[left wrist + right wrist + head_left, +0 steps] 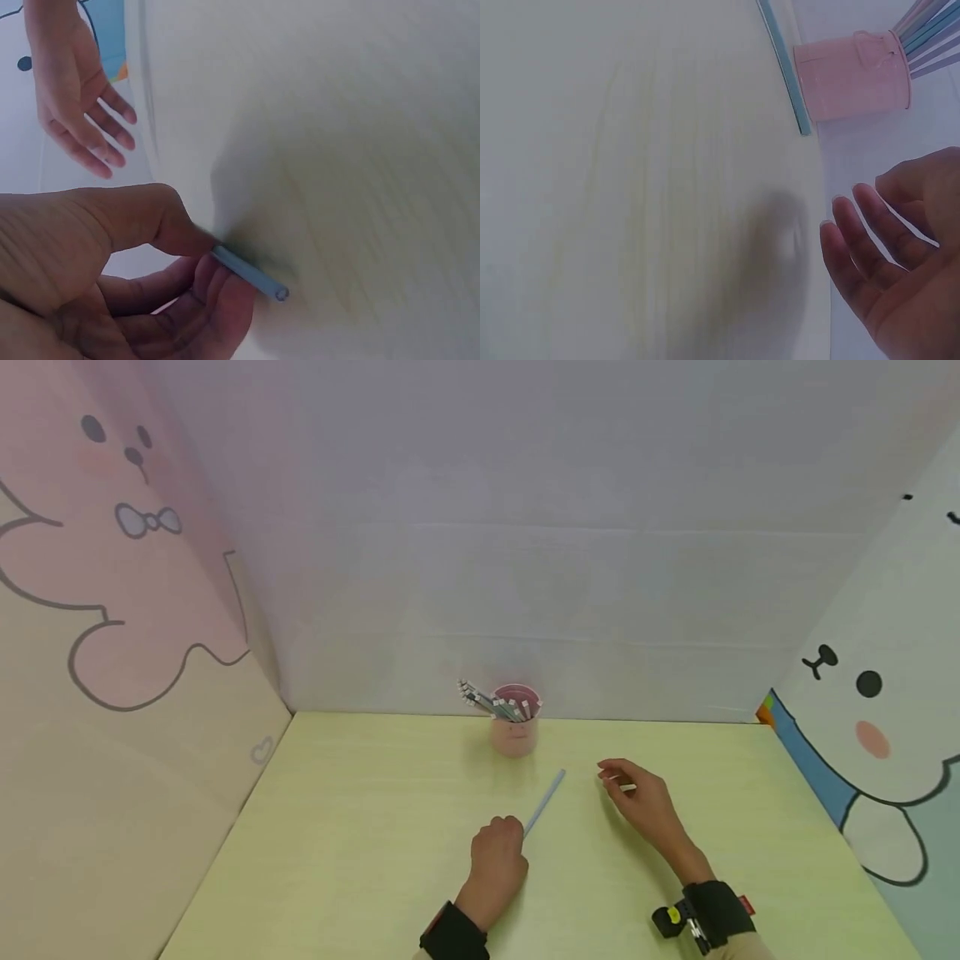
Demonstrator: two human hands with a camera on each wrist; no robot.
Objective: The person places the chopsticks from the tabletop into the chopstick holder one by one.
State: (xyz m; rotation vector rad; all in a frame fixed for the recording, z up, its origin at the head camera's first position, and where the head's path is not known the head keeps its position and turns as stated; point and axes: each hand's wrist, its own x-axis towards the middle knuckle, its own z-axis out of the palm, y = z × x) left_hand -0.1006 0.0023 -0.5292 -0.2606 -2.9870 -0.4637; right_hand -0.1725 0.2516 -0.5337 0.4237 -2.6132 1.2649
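Observation:
My left hand (pixel 498 868) pinches a thin, light blue straw-like stick (pixel 546 800) between thumb and fingers. In the left wrist view the near end of the stick (pixel 251 274) pokes out past the fingertips, low over the tabletop. The far part of it points up and right in the head view, toward the pink cup (pixel 514 740). My right hand (pixel 637 797) hovers above the table to the right of the stick. Its fingers (pixel 851 240) are loosely bent and hold nothing. In the right wrist view, the stick (pixel 786 71) appears in front of the cup.
Several thin sticks (pixel 510 710), blue, grey and pinkish, lean in the pink cup near the back of the pale yellow table (pixel 360 810). A white wall (pixel 450 568) rises behind it. Cartoon-printed panels (pixel 127 635) stand at the left and right sides.

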